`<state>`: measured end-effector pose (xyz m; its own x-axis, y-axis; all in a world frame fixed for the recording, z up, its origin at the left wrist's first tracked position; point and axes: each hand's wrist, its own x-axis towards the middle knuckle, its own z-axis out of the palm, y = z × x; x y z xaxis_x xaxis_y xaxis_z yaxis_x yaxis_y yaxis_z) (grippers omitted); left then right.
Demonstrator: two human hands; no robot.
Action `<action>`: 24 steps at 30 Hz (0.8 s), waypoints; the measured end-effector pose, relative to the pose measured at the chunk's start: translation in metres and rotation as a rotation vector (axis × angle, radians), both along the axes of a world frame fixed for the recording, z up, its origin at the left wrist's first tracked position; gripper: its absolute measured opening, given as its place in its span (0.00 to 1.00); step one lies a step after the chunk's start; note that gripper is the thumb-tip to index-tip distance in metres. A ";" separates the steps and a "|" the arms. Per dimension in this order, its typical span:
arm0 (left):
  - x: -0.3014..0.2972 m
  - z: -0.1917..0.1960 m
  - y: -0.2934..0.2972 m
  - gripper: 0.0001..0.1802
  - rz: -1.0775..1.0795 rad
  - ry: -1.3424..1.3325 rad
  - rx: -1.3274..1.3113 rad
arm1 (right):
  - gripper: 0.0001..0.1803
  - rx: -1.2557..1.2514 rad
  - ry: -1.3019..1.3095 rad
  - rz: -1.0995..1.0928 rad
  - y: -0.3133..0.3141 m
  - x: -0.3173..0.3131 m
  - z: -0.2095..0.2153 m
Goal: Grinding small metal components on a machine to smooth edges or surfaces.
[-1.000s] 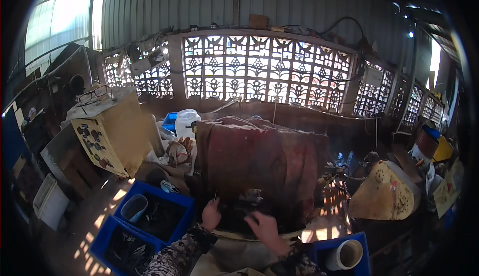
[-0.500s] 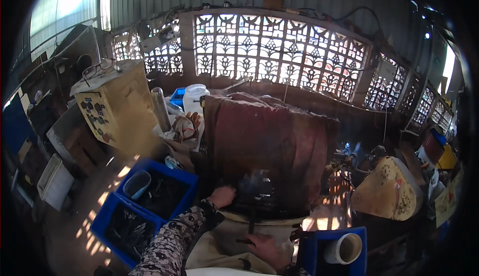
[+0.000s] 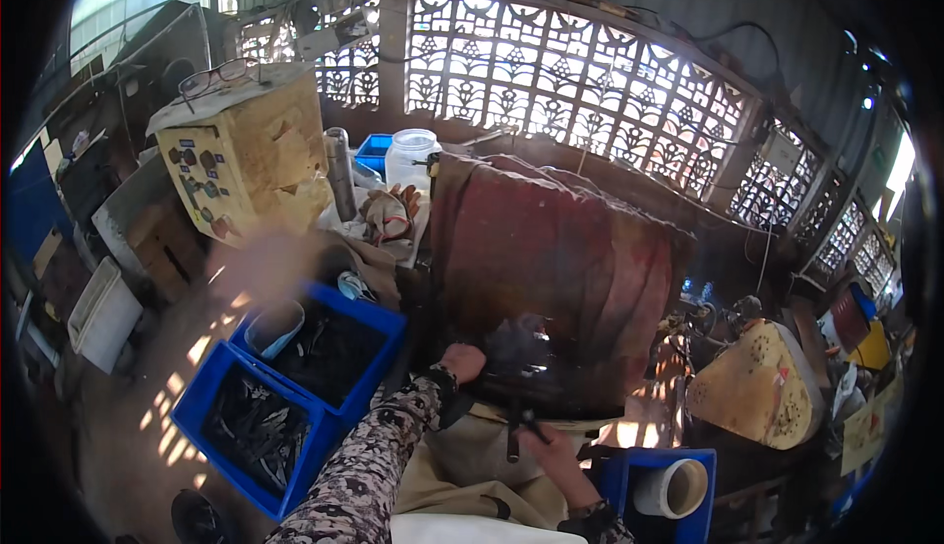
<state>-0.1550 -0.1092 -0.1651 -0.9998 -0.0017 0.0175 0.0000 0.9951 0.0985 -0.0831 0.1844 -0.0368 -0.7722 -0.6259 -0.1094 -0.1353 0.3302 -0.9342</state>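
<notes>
A dark red-brown cloth [image 3: 551, 229] hangs like a curtain over a dark work place straight ahead. Below it, pale glints and a bluish haze show at a dark surface [image 3: 526, 362]. At its left edge my left hand [image 3: 462, 362] is closed, in a camouflage sleeve; what it grips is hidden. Lower and to the right, my right hand [image 3: 559, 460] grips a short dark rod [image 3: 533, 428], tilted up toward the cloth. Just left of this rod a dark upright bar [image 3: 513, 436] sticks down from the work place. A beige apron [image 3: 442, 465] covers my lap.
Two blue crates [image 3: 324, 421] with dark strip-like pieces stand at my left; a pale tub [image 3: 273, 331] sits in one. At lower right, another blue crate [image 3: 615, 485] holds a white cylinder [image 3: 678, 488]. A yellowed machine cabinet [image 3: 265, 151] and a white jar [image 3: 411, 155] stand behind.
My right hand has risen toward the work place with the short dark rod. The left hand stays at the edge by the cloth. The whole view has shifted slightly.
</notes>
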 end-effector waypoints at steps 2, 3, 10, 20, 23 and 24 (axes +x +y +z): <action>0.003 -0.008 0.002 0.13 0.002 0.001 -0.023 | 0.13 -0.127 -0.338 -0.205 -0.013 -0.005 0.019; 0.003 -0.006 0.005 0.14 -0.011 -0.032 0.005 | 0.13 -0.127 -0.328 -0.216 -0.014 -0.008 0.021; 0.028 0.042 0.004 0.12 0.070 0.001 0.086 | 0.13 -0.460 -0.530 -0.313 -0.013 -0.043 0.011; 0.080 0.120 0.086 0.08 0.015 0.310 0.288 | 0.08 -1.056 -0.990 -0.285 -0.060 -0.099 -0.054; 0.088 0.125 0.100 0.06 0.075 0.136 0.276 | 0.09 -0.997 -0.876 -0.289 -0.078 -0.078 -0.025; 0.092 0.132 0.099 0.07 0.052 0.205 0.297 | 0.11 -0.985 -0.824 -0.320 -0.083 -0.074 -0.021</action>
